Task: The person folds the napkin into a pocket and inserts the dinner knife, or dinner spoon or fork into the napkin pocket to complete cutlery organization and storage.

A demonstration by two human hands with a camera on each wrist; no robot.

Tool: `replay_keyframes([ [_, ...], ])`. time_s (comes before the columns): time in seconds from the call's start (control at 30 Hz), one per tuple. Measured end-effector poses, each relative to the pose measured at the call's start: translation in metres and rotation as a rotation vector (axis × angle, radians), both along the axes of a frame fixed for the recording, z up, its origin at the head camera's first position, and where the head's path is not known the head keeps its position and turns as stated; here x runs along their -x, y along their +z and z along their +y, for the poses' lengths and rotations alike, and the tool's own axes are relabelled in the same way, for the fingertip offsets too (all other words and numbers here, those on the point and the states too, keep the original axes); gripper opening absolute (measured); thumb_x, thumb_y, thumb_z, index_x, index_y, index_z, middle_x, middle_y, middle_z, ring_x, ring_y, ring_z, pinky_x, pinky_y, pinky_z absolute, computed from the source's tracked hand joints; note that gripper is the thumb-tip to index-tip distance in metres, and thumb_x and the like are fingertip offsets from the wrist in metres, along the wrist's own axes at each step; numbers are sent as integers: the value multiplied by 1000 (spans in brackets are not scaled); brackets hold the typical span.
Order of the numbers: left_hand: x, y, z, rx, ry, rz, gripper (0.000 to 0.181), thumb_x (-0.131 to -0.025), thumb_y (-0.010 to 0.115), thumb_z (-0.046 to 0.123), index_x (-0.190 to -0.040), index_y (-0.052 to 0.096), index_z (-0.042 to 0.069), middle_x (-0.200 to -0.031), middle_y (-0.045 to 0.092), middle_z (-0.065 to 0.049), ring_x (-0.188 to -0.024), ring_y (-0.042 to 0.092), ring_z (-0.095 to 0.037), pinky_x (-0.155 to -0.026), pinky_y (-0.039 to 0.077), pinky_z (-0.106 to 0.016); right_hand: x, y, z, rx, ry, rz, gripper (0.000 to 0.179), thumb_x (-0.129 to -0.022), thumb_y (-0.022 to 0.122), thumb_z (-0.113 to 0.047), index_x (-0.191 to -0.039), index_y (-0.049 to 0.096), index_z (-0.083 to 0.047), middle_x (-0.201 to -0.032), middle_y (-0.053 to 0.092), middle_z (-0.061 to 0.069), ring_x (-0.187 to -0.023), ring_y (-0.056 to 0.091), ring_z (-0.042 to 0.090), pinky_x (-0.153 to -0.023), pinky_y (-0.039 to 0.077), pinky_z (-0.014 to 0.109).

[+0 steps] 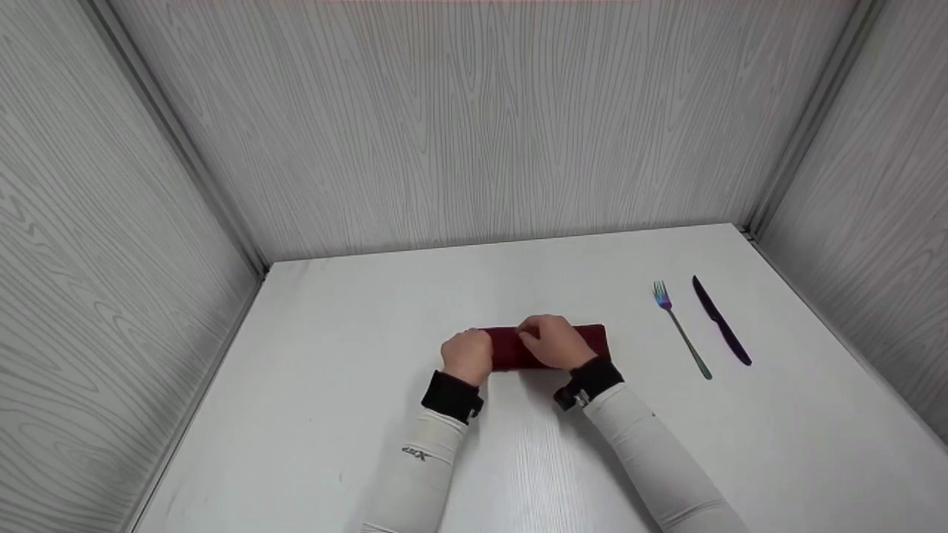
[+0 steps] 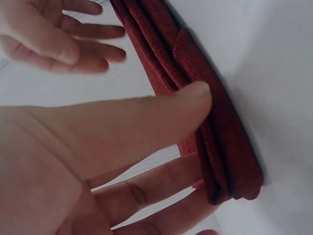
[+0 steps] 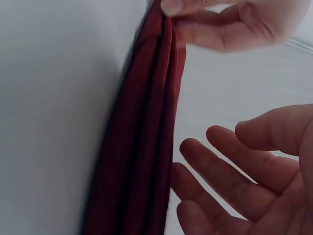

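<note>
A dark red cloth napkin, folded into a long narrow strip, lies on the white table. My left hand pinches its left end. In the left wrist view the thumb presses on the folded layers, with fingers on the other side. My right hand is over the strip right of its middle. The right wrist view shows that hand's fingers loosely bent and holding nothing, close beside the stacked folds. Whether a fingertip touches the cloth, I cannot tell.
To the right on the table lie an iridescent fork and a dark knife, side by side and slanted. Wood-grain panels stand behind the table and along both sides.
</note>
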State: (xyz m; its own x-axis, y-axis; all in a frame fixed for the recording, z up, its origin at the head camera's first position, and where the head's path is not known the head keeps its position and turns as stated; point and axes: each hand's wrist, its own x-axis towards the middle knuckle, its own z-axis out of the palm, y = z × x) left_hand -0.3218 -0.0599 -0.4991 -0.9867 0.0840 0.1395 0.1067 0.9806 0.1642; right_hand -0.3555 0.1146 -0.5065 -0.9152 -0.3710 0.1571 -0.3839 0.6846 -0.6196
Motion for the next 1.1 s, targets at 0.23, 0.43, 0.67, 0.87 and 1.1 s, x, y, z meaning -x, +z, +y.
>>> replay_keyframes([
  [0.23, 2, -1, -1, -28, 14, -30, 14, -100, 66, 8, -98, 79, 4, -96, 77, -15, -93, 75, -33, -78, 62, -50, 8, -15, -32, -18, 61, -27, 23, -104, 63, -12, -117, 77, 1, -116, 75, 19, -113, 70, 35, -103, 54, 48],
  [0.43, 4, -2, -8, -115, -27, -23, 13, -94, 71, 6, -84, 79, 7, -92, 76, -13, -88, 73, -32, -73, 62, -50, 10, -22, -33, -58, 92, -4, 22, -103, 66, -12, -117, 77, 0, -113, 72, 17, -111, 68, 35, -101, 54, 48],
  [0.67, 7, -5, -17, -129, -42, -11, 8, -92, 74, 7, -85, 80, 7, -93, 75, -16, -90, 73, -35, -76, 61, -51, 12, -24, -30, -17, 122, -65, 29, -98, 77, -20, -120, 76, -2, -116, 70, 14, -112, 65, 31, -102, 53, 47],
  [0.87, 12, -8, -19, -158, -27, 55, 12, -93, 68, 4, -93, 80, 2, -96, 75, -19, -95, 69, -40, -81, 58, -52, 11, -24, -31, 14, 95, -63, 23, -95, 80, -16, -114, 79, -4, -111, 71, 11, -108, 65, 30, -99, 53, 45],
  [1.1, 17, -2, -19, -262, -55, 191, 7, -92, 77, 6, -99, 80, 6, -98, 73, -15, -97, 66, -37, -83, 56, -48, 17, -23, -31, 61, -7, -42, 13, -100, 73, -16, -103, 77, -5, -107, 75, 12, -106, 68, 30, -99, 53, 47],
])
